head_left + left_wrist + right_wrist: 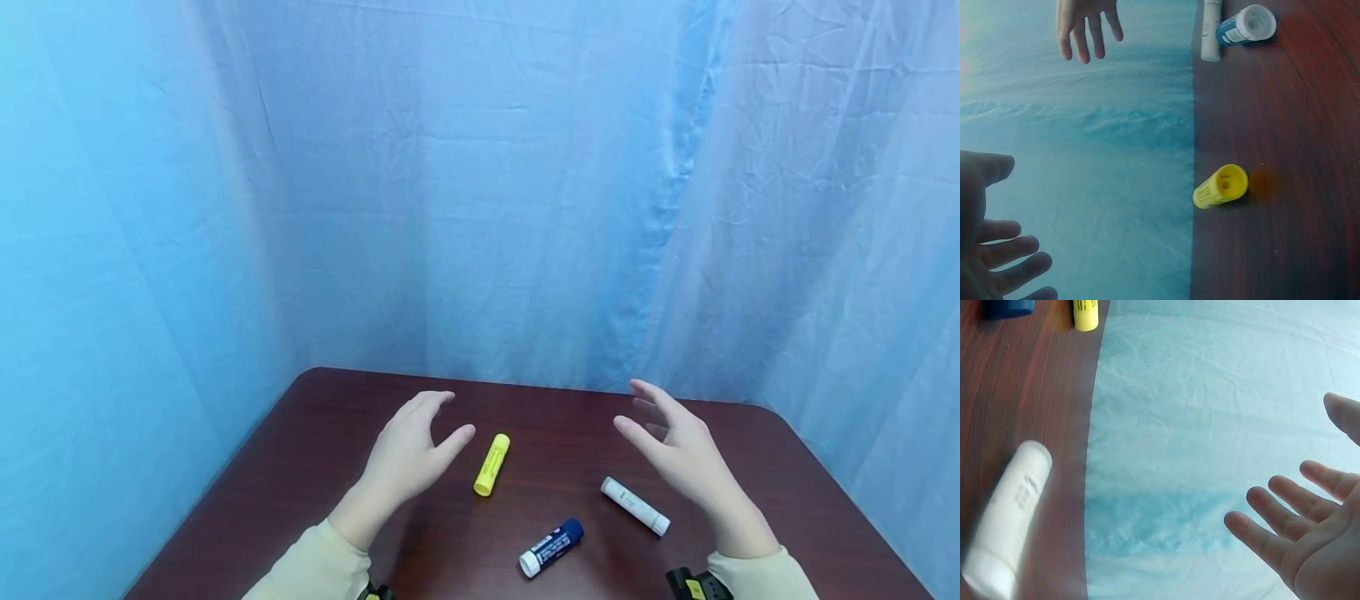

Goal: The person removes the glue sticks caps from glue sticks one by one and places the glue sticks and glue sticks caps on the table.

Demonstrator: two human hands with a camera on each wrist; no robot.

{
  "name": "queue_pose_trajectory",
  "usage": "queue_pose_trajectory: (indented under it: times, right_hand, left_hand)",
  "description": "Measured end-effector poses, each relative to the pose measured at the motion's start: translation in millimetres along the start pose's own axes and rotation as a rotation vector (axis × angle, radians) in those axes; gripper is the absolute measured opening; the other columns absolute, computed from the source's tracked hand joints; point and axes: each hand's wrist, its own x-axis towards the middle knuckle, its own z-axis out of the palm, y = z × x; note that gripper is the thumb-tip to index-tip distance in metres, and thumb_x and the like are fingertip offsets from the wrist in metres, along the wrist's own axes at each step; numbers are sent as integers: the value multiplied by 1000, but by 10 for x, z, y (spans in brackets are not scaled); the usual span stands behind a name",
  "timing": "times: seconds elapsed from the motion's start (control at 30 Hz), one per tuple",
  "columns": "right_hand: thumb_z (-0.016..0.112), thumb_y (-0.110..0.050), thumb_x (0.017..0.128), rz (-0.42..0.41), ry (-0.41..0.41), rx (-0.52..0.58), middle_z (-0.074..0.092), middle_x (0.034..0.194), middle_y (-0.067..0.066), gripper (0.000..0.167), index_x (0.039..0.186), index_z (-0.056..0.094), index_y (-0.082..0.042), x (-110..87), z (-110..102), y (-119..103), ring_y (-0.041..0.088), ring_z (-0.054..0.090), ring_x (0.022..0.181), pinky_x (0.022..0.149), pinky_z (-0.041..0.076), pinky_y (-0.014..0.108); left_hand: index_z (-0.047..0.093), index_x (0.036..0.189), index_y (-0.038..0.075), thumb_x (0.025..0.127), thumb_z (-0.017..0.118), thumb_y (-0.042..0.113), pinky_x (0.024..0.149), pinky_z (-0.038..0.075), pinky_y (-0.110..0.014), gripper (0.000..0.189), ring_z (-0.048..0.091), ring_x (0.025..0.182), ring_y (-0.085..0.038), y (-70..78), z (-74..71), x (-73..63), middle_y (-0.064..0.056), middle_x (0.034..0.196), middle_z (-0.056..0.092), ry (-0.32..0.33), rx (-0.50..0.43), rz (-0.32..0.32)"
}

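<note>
Both hands hover over a dark wood table with fingers spread and nothing held. My left hand [405, 450] is left of a yellow glue stick [492, 465] that lies on its side. On the right, my right hand [682, 450] is above and beyond a white glue stick [635, 506], not touching it. Between the forearms, closer to me, lies a dark blue glue stick [551, 547] with a white end. The left wrist view shows the yellow glue stick [1221, 186] apart from the fingers; the right wrist view shows the white one [1009, 519] apart too.
The reddish-brown table [337, 417] has rounded far corners. Light blue curtains [480, 208] hang behind it and along both sides. Dark straps with yellow marks [697, 585] sit at the wrists, by the cream sleeves [761, 575].
</note>
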Motion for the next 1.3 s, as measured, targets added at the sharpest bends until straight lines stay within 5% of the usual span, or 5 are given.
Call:
queue_pose_trajectory:
  times: [0.37,0.57,0.83,1.3]
  right_hand:
    - [63,-46,100,56,-66,134,49,151,8,68,156,39,-16,133,200,32,31,53,133,96,52,48]
    - [64,-40,101,85,-107,316,49,149,15,67,155,38,-10,240,331,21,33,56,130,92,55,39]
    - [70,-34,98,172,-151,455,50,146,20,66,152,42,-8,333,477,58,36,58,127,92,54,46]
    - [72,-20,97,291,-231,442,53,143,20,58,148,48,-6,413,708,79,33,62,120,91,55,47]
  left_hand:
    - [60,139,10,92,73,42,99,49,-47,58,59,123,-23,2,227,68,-4,132,63,-60,-20,-62]
    - [60,137,10,92,73,42,100,48,-47,57,59,124,-25,-13,342,91,-5,133,63,-96,-17,-113]
    - [60,136,7,92,74,39,100,49,-48,56,59,122,-28,-50,499,101,-9,133,62,-131,-29,-163]
    - [60,133,5,90,77,38,90,55,-44,56,63,110,-28,-93,742,130,-13,126,63,-207,-10,-238]
